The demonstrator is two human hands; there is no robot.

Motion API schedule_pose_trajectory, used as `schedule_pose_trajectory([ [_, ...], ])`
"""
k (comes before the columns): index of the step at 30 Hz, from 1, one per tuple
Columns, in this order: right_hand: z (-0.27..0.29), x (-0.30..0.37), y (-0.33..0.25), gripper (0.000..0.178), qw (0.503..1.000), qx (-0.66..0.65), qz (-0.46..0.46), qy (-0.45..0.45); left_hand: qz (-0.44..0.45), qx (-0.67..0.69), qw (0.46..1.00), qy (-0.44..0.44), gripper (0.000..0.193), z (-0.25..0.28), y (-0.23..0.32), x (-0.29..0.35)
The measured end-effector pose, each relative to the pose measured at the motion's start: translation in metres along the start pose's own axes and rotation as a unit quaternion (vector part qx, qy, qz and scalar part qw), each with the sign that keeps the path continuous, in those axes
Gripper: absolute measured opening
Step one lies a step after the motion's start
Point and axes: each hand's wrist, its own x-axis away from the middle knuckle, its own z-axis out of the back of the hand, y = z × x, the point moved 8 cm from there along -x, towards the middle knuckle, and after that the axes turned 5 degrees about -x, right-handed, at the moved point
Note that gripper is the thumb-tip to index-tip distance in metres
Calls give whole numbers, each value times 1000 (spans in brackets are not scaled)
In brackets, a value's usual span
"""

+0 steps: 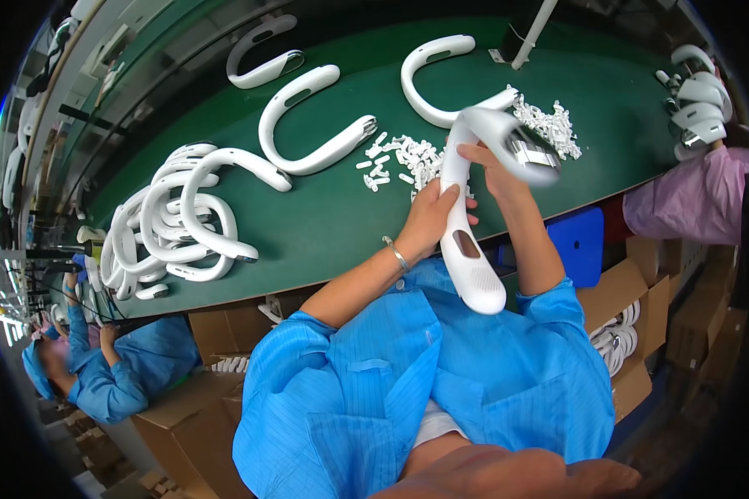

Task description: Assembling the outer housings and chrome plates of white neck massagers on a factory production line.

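Both my hands hold a white U-shaped neck fan [480,287] above the near edge of the green table. My left hand [429,216] wraps round its middle stretch. Nearer the bend, my right hand [501,176] grips it, with part of the fingers hidden behind the casing. The far arm end, with shiny parts, is blurred by motion. Just beyond my hands lie a heap of small white plastic pieces [418,158] and a second heap of white pieces [553,129]. Past them rest a neck fan [304,162] and another neck fan [409,83].
A stack of neck fans [195,220] covers the table's left side. A pole [534,33] stands at the back. Below the edge are a blue plastic panel [581,245] and an open cardboard box [653,312] holding white parts. Co-workers sit left [133,374] and right [691,200].
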Motion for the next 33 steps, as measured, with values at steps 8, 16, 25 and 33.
schedule_pose_trajectory([
  [8,27,45,12,42,981,-48,-189,-8,94,48,993,-53,27,-20,1,-31],
  [16,19,78,-11,62,976,-77,-198,-41,87,77,984,-134,26,-40,12,-68],
  [25,31,47,-13,59,980,-146,-132,8,6,27,999,-42,26,-53,28,-89],
  [33,165,-18,-29,35,956,-259,-105,92,-239,-662,710,-17,53,-38,150,-109],
])
